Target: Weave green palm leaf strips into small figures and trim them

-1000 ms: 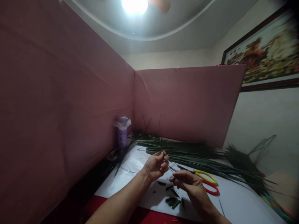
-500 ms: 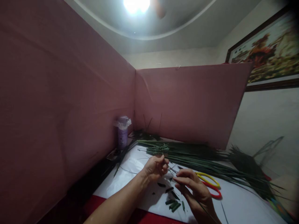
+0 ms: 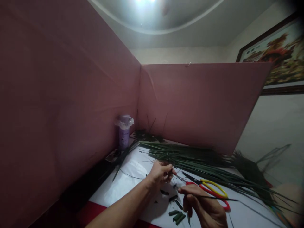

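My left hand (image 3: 162,172) is closed over the white sheet, thumb and fingers pinched together. Whatever is between those fingertips is too small and dark to make out. In my right hand (image 3: 205,205), lower and to the right, a thin dark stem-like strip (image 3: 220,198) is gripped, its long end trailing off to the right. Scissors with one yellow and one red handle (image 3: 215,186) lie with blades apart just beyond the right hand. Short cut pieces of green leaf (image 3: 178,217) are scattered on the sheet below my hands.
Long green leaves (image 3: 190,155) lie in a bundle across the back of the white sheet (image 3: 133,183). A purple plastic-topped bottle (image 3: 123,136) stands at the back left. Pink panels (image 3: 197,101) wall the left and rear. More dark leaves (image 3: 249,171) heap at the right.
My right hand has turned and moved slightly lower, and the strip in it now points right instead of down. My left hand stays pinched and is slightly lower. The view has tilted slightly.
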`<control>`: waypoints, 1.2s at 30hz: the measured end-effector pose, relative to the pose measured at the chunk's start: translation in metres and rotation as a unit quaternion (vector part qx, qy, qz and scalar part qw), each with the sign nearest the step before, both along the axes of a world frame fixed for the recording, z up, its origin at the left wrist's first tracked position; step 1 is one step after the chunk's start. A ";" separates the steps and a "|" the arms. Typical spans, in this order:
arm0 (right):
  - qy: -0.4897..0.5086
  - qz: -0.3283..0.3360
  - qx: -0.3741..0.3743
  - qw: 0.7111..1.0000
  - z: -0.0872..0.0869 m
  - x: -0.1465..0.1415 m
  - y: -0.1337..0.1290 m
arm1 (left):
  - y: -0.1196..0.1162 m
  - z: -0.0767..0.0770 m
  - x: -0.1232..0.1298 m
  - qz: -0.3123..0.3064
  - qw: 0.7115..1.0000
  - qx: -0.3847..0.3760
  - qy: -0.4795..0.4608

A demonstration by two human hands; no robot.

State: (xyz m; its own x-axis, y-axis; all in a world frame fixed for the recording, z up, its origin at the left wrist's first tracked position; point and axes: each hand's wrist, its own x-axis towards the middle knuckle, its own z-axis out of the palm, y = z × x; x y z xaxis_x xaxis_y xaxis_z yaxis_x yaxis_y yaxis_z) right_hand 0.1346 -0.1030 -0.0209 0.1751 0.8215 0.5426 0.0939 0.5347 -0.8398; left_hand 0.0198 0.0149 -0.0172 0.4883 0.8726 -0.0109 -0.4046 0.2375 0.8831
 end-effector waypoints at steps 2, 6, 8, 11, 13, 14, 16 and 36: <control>0.033 -0.035 -0.004 0.999 0.002 0.001 0.001 | 0.001 -0.003 0.001 -0.001 1.000 -0.011 0.022; 0.083 -0.081 -0.023 0.993 0.012 0.011 0.003 | -0.001 -0.005 0.003 -0.021 0.999 -0.037 0.022; 0.123 -0.089 -0.025 0.988 0.020 0.019 0.003 | -0.002 -0.004 0.003 -0.023 0.998 -0.061 0.024; 0.200 -0.093 -0.035 0.975 0.031 0.031 0.005 | -0.002 -0.003 0.003 -0.022 0.996 -0.082 0.040; 0.238 -0.093 -0.058 0.965 0.035 0.038 0.007 | -0.002 -0.003 0.004 -0.027 0.995 -0.086 0.041; 0.248 -0.088 -0.074 0.962 0.035 0.041 0.009 | -0.002 -0.003 0.004 -0.030 0.995 -0.087 0.039; 0.246 -0.065 -0.116 0.960 0.031 0.042 0.013 | -0.002 -0.005 0.005 -0.031 0.995 -0.086 0.037; 0.083 0.189 -0.367 0.907 -0.008 0.023 0.027 | 0.001 0.001 0.006 0.014 0.999 -0.044 0.018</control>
